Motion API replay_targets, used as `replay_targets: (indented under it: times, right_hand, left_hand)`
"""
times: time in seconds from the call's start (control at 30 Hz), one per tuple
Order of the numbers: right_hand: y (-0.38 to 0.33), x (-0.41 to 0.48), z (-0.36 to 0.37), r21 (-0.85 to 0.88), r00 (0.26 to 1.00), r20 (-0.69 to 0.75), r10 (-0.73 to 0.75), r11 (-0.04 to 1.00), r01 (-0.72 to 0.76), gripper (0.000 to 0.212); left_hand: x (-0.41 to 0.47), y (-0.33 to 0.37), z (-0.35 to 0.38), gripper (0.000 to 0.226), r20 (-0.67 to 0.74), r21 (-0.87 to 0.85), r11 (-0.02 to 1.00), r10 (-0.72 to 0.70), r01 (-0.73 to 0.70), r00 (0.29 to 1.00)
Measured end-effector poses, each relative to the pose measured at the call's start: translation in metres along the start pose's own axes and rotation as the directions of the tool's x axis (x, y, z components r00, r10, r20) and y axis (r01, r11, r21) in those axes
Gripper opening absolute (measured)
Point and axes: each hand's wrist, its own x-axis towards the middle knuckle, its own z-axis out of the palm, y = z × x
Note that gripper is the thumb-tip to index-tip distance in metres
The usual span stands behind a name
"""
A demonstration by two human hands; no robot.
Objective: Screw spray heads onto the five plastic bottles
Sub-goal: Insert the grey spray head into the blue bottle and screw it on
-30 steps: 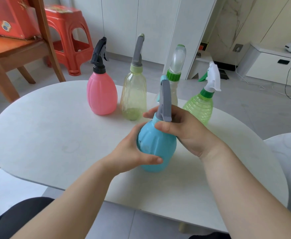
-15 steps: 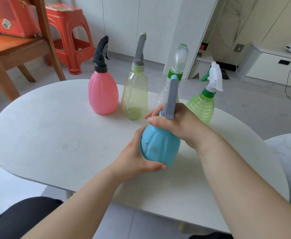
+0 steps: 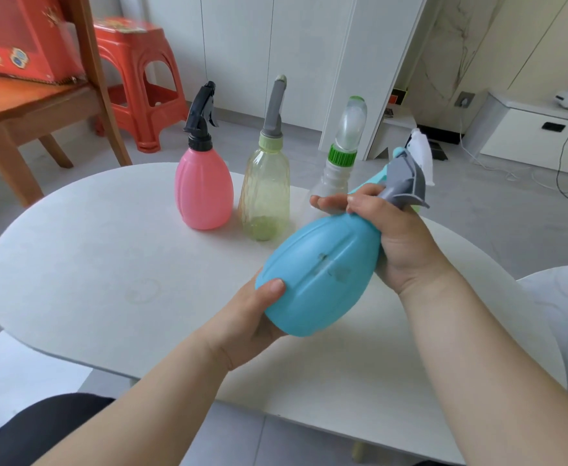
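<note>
Tilted since before: blue bottle, both hands gripping.

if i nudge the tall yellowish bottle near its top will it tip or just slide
It probably tips: the yellowish bottle is tall and narrow, and its long grey spray head stands well above the base. It looks see-through and mostly empty, so it is likely light and easy to knock. The pink bottle stands close beside it and might get hit.

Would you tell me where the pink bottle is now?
In the head view, the pink bottle stands at the row's left end, beside the yellowish bottle.
</note>
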Motion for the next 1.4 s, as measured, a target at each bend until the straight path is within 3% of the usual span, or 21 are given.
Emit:
replay_targets:
  times: [0.2, 0.37, 0.5, 0.57, 0.67, 0.73, 0.8, 0.9, 1.0, 1.1, 1.2, 1.27, 1.4]
  right_hand:
    - [0.006, -0.001, 0.008, 0.039, 0.946, -0.323, -0.007, 0.999, 0.021, 0.021]
    - [0.002, -0.001, 0.015, 0.073, 0.890, -0.456, 0.019, 0.997, 0.016, 0.020]
    - [0.011, -0.003, 0.013, 0.050, 0.830, -0.553, 0.065, 0.998, -0.045, 0.032]
    - [0.013, -0.006, 0.010, 0.070, 0.859, -0.506, 0.079, 0.996, -0.051, 0.028]
    - [0.007, -0.012, 0.006, 0.128, 0.985, -0.148, 0.086, 0.989, -0.067, 0.010]
    - [0.002, -0.015, 0.004, 0.071, 0.995, 0.005, 0.095, 0.993, -0.096, 0.010]
    - [0.001, -0.015, 0.003, 0.042, 0.996, -0.023, 0.088, 0.995, -0.087, 0.027]
    - [0.006, -0.012, 0.005, 0.081, 0.978, -0.205, 0.036, 0.997, -0.019, 0.037]
    - [0.011, -0.010, 0.010, 0.022, 0.929, -0.369, 0.024, 1.000, -0.017, 0.027]
    - [0.013, -0.008, 0.008, -0.069, 0.888, -0.457, 0.057, 0.993, -0.099, 0.011]
    - [0.008, -0.011, 0.006, -0.113, 0.928, -0.370, 0.047, 0.989, -0.095, 0.014]
    - [0.004, -0.015, 0.003, -0.109, 0.969, -0.247, -0.028, 0.994, 0.001, 0.030]
    - [0.003, -0.022, 0.006, -0.202, 0.998, 0.013, -0.059, 0.977, 0.061, 0.022]
  left_hand:
    - [-0.003, 0.001, 0.006, 0.112, -0.195, 0.084, 0.989, 0.134, -0.119, 0.972]
    - [-0.007, 0.005, 0.008, 0.108, -0.256, 0.151, 0.972, 0.213, -0.179, 0.943]
    - [-0.010, 0.005, 0.006, 0.097, -0.264, 0.237, 0.947, 0.276, -0.215, 0.924]
    - [-0.011, 0.006, 0.004, 0.096, -0.259, 0.251, 0.949, 0.255, -0.190, 0.932]
    - [-0.012, 0.012, -0.001, 0.094, -0.124, 0.168, 0.978, 0.142, -0.120, 0.982]
    - [-0.014, 0.013, -0.002, 0.083, -0.042, 0.138, 0.988, 0.079, -0.073, 0.996]
    - [-0.013, 0.010, 0.001, 0.085, -0.055, 0.131, 0.989, 0.069, -0.062, 0.996]
    - [-0.010, 0.003, 0.004, 0.106, -0.163, 0.106, 0.993, 0.074, -0.057, 0.984]
    - [-0.011, 0.000, 0.004, 0.111, -0.217, 0.133, 0.989, 0.095, -0.067, 0.972]
    - [-0.012, 0.000, 0.003, 0.097, -0.235, 0.238, 0.968, 0.133, -0.076, 0.963]
    - [-0.013, 0.006, 0.001, 0.081, -0.226, 0.405, 0.912, 0.169, -0.065, 0.959]
    - [-0.014, 0.011, -0.001, 0.085, -0.194, 0.567, 0.821, 0.217, -0.071, 0.957]
    - [-0.017, 0.014, 0.004, 0.095, -0.140, 0.725, 0.685, 0.259, -0.080, 0.956]
